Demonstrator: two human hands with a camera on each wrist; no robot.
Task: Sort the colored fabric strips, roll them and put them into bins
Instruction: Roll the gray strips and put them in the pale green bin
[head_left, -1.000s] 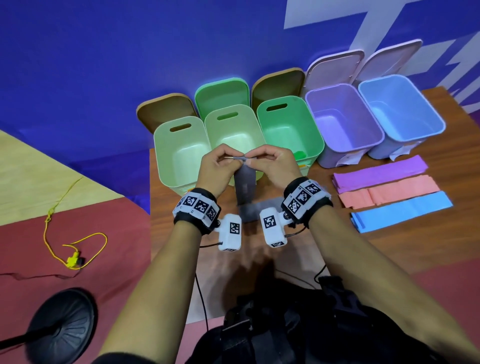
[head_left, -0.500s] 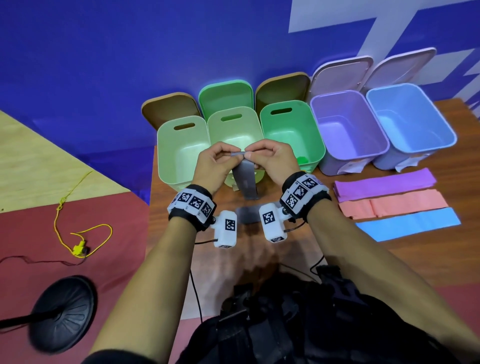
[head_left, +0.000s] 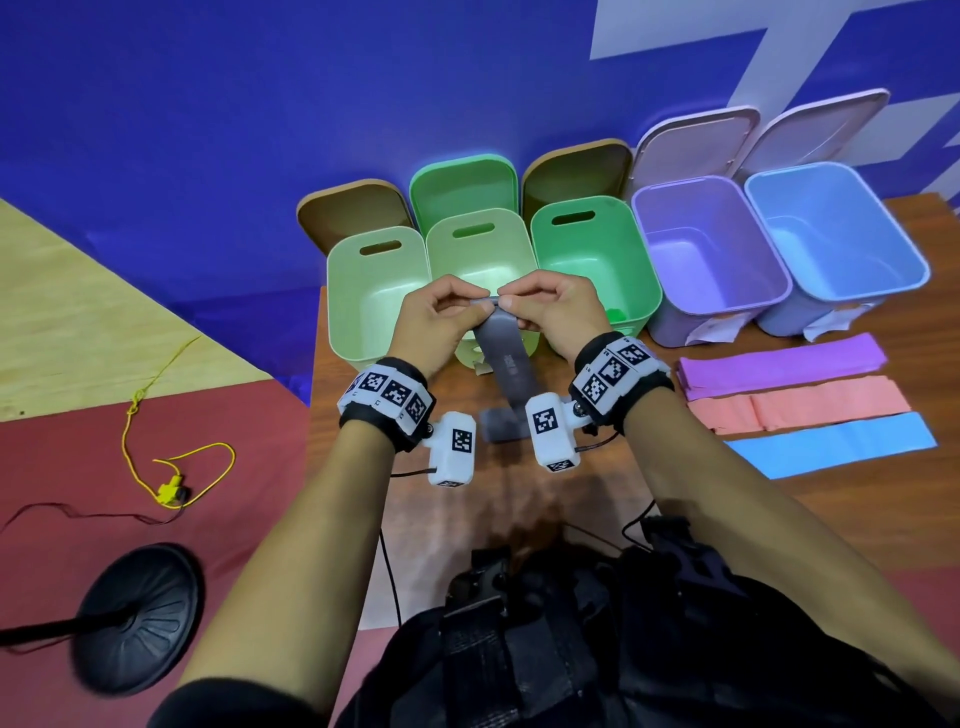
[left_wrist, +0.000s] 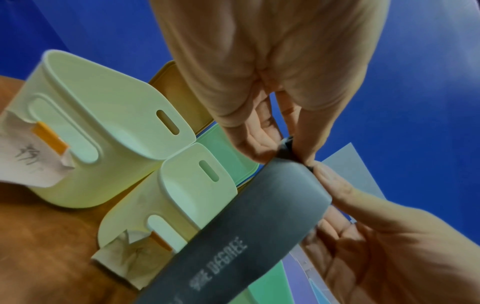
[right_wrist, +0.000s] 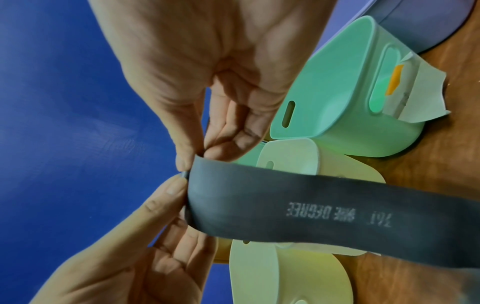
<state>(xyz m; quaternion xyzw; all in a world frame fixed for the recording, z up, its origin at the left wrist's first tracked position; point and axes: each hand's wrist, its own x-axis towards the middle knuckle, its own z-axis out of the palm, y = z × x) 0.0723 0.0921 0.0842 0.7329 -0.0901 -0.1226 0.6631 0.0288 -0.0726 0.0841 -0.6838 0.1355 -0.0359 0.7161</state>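
A grey fabric strip (head_left: 506, 364) hangs from both hands in front of the middle pale bin (head_left: 480, 244), and its tail lies on the wooden table (head_left: 467, 519). My left hand (head_left: 441, 317) and right hand (head_left: 550, 312) pinch its top end, which is curled into a small roll. The left wrist view shows the strip (left_wrist: 246, 236) with my left hand (left_wrist: 291, 150) gripping the roll. In the right wrist view my right hand (right_wrist: 197, 156) pinches the strip (right_wrist: 311, 209). Purple (head_left: 779, 358), pink (head_left: 800, 405) and blue (head_left: 831, 447) strips lie flat at the right.
Behind the hands stand a pale green bin (head_left: 374, 291), a green bin (head_left: 592, 249) with something small and green inside, a purple bin (head_left: 706, 249) and a blue bin (head_left: 831, 234). Their lids lean on the blue wall. A black stand base (head_left: 137, 618) sits on the floor left.
Both hands stay on the grey strip's top end in front of the bins. The head view has shifted slightly; the strips on the right have not moved.
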